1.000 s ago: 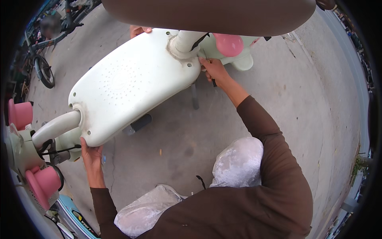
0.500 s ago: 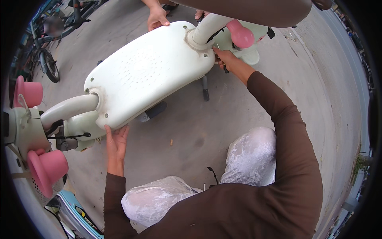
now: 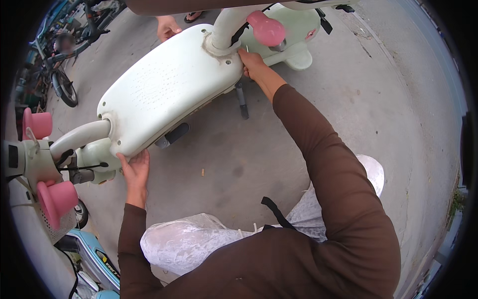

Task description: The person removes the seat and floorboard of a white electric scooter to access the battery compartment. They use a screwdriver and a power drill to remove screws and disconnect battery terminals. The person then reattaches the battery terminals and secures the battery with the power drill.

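Observation:
A white plastic scooter footboard (image 3: 159,84) slants across my view, joined to white tubes at both ends. My left hand (image 3: 135,169) grips its lower left corner, thumb on the edge and fingers underneath. At the upper right corner, my right hand (image 3: 252,65) is closed beside the tube base, around something mostly hidden; a thin metal piece shows above the thumb. Just above it are a pink bulb-shaped part (image 3: 266,30) and the pale green rear body (image 3: 298,30). A co-worker's hand (image 3: 168,29) is at the footboard's far edge.
Two pink cup-like parts (image 3: 58,200) sit on the scooter's front at left. A light blue vehicle (image 3: 92,251) is at lower left, parked bikes (image 3: 64,74) at upper left. Beneath the footboard hangs a dark pedal (image 3: 174,134). A curb line (image 3: 386,50) runs along the right.
Since one second ago the footboard has shifted slightly upward, both my hands with it. The brown seat has moved up, mostly out of view. My right knee has moved rightward, and a co-worker's sandalled foot shows.

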`<action>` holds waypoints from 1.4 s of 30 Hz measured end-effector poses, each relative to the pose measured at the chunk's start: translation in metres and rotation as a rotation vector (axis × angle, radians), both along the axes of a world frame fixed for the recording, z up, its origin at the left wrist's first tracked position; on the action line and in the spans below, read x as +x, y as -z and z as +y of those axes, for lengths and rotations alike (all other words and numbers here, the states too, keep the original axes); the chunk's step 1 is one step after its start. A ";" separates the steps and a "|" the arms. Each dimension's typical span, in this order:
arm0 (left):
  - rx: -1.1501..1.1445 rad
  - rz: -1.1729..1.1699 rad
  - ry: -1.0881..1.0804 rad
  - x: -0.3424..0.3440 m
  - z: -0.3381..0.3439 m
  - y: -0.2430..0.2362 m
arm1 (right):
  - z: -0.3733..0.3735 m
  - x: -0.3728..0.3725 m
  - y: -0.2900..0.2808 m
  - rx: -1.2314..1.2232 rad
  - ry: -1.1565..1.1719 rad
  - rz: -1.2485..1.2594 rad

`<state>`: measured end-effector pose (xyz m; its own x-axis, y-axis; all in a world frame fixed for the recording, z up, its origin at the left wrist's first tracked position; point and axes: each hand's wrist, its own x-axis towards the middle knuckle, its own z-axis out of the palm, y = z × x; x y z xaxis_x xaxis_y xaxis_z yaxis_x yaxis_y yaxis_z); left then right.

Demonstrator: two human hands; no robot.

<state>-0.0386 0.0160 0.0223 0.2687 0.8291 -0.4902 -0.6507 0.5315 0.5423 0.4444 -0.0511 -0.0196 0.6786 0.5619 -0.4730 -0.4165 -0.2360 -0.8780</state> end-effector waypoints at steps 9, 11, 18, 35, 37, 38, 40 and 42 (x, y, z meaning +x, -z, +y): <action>-0.068 0.239 -0.125 0.104 -0.031 -0.028 | 0.001 -0.002 0.020 0.124 -0.131 -0.124; -0.059 0.249 -0.241 0.130 -0.036 -0.012 | 0.005 -0.006 0.038 0.131 -0.117 -0.081; -0.104 0.201 -0.476 0.170 -0.042 0.004 | 0.016 -0.019 0.071 0.266 -0.045 0.049; -0.114 0.389 -0.389 0.249 -0.054 0.013 | -0.046 0.049 0.074 0.482 -0.589 -0.208; -0.101 0.384 -0.362 0.253 -0.056 0.010 | -0.043 0.062 0.067 0.415 -0.668 -0.502; -0.099 0.377 -0.333 0.251 -0.058 0.007 | -0.043 0.069 0.061 0.381 -0.709 -0.601; -0.106 0.368 -0.308 0.243 -0.057 0.007 | -0.044 0.080 0.049 0.306 -0.788 -0.793; -0.122 0.366 -0.318 0.229 -0.052 0.008 | -0.045 0.082 0.045 0.348 -0.741 -0.840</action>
<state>0.1909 -0.0360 0.0139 -0.1961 0.7729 -0.6035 -0.5699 0.4111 0.7115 0.5260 -0.0961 -0.0648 0.1571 0.9616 0.2251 0.4635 0.1295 -0.8766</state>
